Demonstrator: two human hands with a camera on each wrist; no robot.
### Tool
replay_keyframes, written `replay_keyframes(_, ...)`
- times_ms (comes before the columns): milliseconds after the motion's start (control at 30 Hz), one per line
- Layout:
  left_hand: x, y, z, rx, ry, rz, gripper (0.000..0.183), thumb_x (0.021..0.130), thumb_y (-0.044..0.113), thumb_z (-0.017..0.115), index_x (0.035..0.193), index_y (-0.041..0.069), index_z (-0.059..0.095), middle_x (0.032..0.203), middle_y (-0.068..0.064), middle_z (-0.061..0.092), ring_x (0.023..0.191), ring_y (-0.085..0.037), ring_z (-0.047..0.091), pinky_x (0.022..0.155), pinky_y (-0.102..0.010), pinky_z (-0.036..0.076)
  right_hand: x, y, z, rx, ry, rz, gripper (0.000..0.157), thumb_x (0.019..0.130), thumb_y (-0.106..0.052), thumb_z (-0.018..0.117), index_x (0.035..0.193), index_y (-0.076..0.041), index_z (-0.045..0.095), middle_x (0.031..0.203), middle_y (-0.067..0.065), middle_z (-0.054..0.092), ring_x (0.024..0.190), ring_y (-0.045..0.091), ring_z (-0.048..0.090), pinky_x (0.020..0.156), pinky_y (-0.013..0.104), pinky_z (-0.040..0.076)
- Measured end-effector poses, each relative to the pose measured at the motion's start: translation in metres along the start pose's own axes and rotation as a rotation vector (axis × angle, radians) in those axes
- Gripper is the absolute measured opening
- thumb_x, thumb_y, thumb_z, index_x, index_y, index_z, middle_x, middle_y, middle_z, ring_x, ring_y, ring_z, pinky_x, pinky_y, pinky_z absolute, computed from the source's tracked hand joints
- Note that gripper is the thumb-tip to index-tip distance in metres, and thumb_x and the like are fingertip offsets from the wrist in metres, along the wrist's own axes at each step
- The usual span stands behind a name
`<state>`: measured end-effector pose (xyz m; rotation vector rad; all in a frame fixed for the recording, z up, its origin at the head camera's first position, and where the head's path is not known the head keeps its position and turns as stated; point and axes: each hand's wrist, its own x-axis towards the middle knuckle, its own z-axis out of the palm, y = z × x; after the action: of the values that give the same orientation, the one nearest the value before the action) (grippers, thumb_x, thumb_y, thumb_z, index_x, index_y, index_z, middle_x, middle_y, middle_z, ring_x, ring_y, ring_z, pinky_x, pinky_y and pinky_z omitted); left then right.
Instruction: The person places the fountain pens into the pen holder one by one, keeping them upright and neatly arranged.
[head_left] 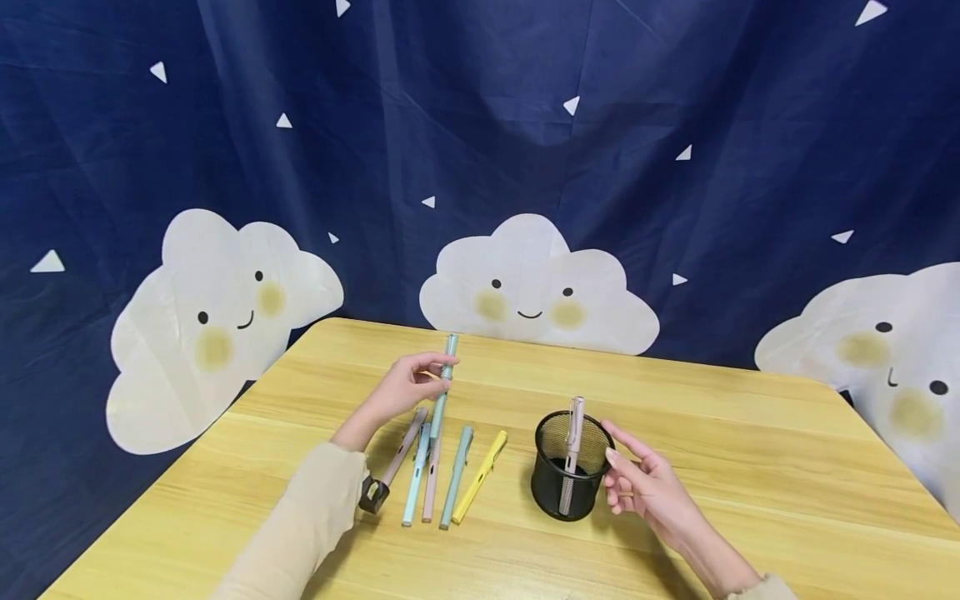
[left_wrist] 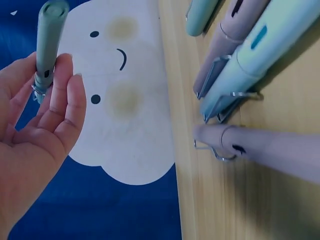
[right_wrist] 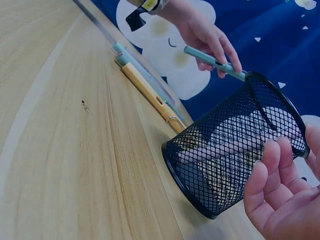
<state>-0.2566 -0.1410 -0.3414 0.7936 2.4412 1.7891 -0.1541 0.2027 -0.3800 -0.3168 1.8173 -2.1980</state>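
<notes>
My left hand pinches a teal pen between thumb and fingers, held nearly upright above the pens on the table. In the left wrist view one end of this pen points toward the camera. A black mesh pen holder stands to the right with one mauve pen leaning inside it. My right hand grips the holder's right rim, thumb and index finger at its edge, the other fingers curled beside the mesh.
Under and right of my left hand lie a mauve pen, a light blue pen, a pinkish pen, a grey-green pen and a yellow pen. The wooden table ends at a blue curtain with clouds.
</notes>
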Motion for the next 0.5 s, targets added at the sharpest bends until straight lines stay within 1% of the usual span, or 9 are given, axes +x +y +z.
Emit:
replay_keyframes(167, 0.0, 0.002, 0.004, 0.023, 0.007, 0.037, 0.035, 0.083, 0.001, 0.06, 0.117, -0.004, 0.055, 0.088, -0.014, 0.059, 0.072, -0.018, 0.058, 0.066, -0.031, 0.051, 0.0, 0.0, 0.0, -0.003, 0.008, 0.004, 0.039, 0.095, -0.02, 0.046, 0.13, -0.035, 0.043, 0.067, 0.001, 0.057, 0.055, 0.011, 0.054, 0.053, 0.022, 0.047)
replay_keyframes(333, 0.001, 0.005, 0.007, 0.02, 0.004, 0.047, 0.044, 0.083, 0.0, 0.06, 0.125, -0.003, 0.049, 0.089, -0.018, 0.057, 0.071, -0.016, 0.057, 0.067, -0.032, 0.051, 0.0, 0.0, 0.0, -0.007, 0.014, 0.005, 0.041, 0.094, -0.02, 0.046, 0.133, -0.032, 0.04, 0.068, 0.001, 0.056, 0.055, 0.011, 0.054, 0.053, 0.022, 0.047)
replay_keyframes(367, 0.001, 0.006, 0.008, 0.019, 0.003, 0.05, 0.046, 0.083, -0.001, 0.061, 0.127, -0.003, 0.047, 0.088, -0.018, 0.057, 0.07, -0.015, 0.057, 0.067, -0.033, 0.051, 0.0, 0.0, 0.0, -0.007, 0.015, 0.006, 0.041, 0.094, -0.02, 0.046, 0.133, -0.033, 0.041, 0.068, 0.001, 0.056, 0.055, 0.011, 0.054, 0.053, 0.022, 0.047)
replay_keyframes(500, 0.003, 0.008, 0.011, 0.01, -0.005, 0.063, 0.052, 0.081, -0.003, 0.062, 0.129, -0.003, 0.043, 0.087, -0.017, 0.056, 0.068, -0.015, 0.057, 0.066, -0.03, 0.052, 0.0, 0.0, 0.001, -0.01, 0.016, 0.008, 0.043, 0.095, -0.02, 0.046, 0.136, -0.03, 0.037, 0.068, 0.001, 0.056, 0.055, 0.011, 0.054, 0.053, 0.022, 0.047)
